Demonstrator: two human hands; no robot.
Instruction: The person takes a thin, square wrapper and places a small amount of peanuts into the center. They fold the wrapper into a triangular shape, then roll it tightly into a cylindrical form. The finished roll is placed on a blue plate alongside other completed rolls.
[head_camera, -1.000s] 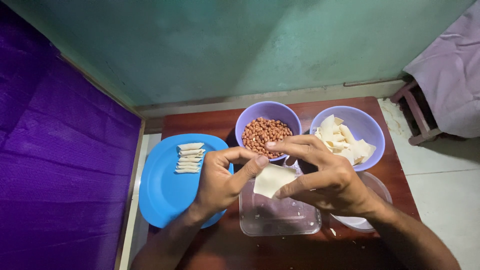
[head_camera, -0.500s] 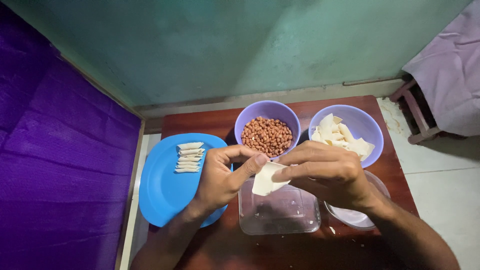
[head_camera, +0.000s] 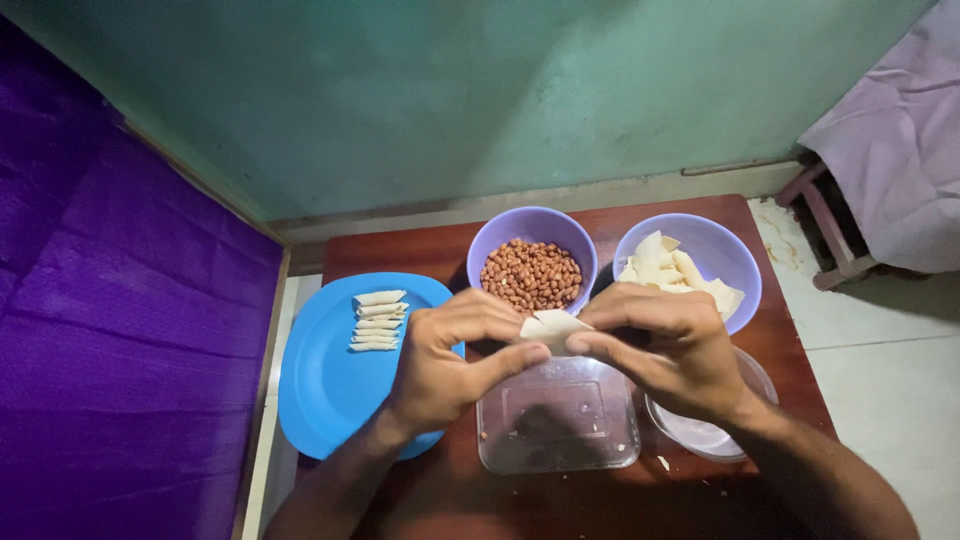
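Both hands meet at the centre of the frame over a clear square plastic container (head_camera: 558, 418). The left hand (head_camera: 450, 362) and the right hand (head_camera: 665, 345) are each closed in a pinch on one thin, pale, folded pastry sheet (head_camera: 552, 327), held clear of the dark red wooden desk (head_camera: 420, 250). Thumbs and forefingers grip its edges from opposite sides, a hold that suits folding or rolling, with the container below placed to catch anything dropped.

Supplies sit within reach at upper centre: a lilac plastic bowl of reddish-brown peanuts (head_camera: 531, 272), and to its right a second lilac bowl of cut pastry pieces (head_camera: 668, 268). At centre left a round blue plastic plate (head_camera: 325, 385) carries a short stack of rolled pale pastries (head_camera: 377, 319), kept apart from the raw stock. A clear round bowl (head_camera: 715, 435) lies partly under the right wrist at lower right.

Against the frame half a second earlier, the sheet sits higher and is folded tighter, showing less surface between the fingers; the hands have closed in. Bowls, plate and container are unmoved.
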